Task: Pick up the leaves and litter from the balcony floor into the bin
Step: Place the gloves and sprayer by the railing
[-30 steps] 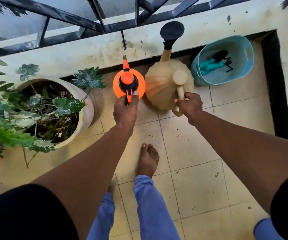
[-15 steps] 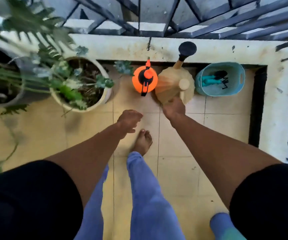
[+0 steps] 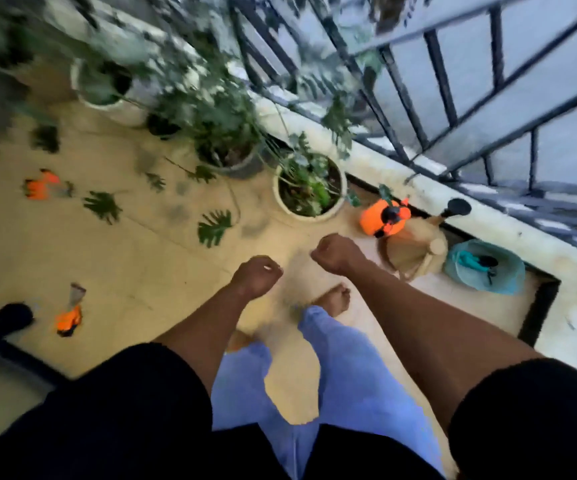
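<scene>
Head view, split leaf (image 3: pixel 215 227) flat, stem toward pots (image 3: pixel 309 188)

Tiled floor (image 3: pixel 134 271); green leaves (image 3: pixel 214 227) scattered; orange litter (image 3: pixel 68 319); pots (image 3: pixel 309 188).

Soft, even daylight is coming through the railing (image 3: pixel 453 98) at the top right, leaving the floor (image 3: pixel 141 271) dim and yellowish with only faint shadows. Motion blur is smearing the whole view, worst over the plants (image 3: pixel 176 81) at the top left. Wide-angle distortion is bending the edges.
</scene>
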Demonstrator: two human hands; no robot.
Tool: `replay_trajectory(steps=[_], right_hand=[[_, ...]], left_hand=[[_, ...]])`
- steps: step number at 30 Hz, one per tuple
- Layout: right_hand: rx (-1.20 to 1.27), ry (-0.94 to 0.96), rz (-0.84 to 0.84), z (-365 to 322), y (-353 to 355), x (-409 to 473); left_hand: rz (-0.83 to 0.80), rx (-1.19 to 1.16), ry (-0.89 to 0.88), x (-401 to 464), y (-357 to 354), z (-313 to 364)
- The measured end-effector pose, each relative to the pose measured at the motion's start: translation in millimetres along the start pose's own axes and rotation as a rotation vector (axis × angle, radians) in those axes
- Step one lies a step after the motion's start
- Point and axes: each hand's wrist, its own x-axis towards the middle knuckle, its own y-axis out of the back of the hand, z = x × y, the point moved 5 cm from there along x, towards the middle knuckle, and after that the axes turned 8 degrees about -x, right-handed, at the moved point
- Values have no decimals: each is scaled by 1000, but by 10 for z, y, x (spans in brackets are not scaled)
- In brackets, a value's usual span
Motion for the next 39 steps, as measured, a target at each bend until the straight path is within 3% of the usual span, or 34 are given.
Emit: replay_trajectory(steps=[11,22,39], right_hand=[[-497,195,101,-2936,442,-802],[-784,450,162,-5653,176,-1229],[-966,722,49,-7872,-2,-230]], left_hand=[[216,-80,-168,-1349,2203,-683],[413,-316,-74,-2113,4010,-1962],[584,-626,88,-1875,5579,-2109]])
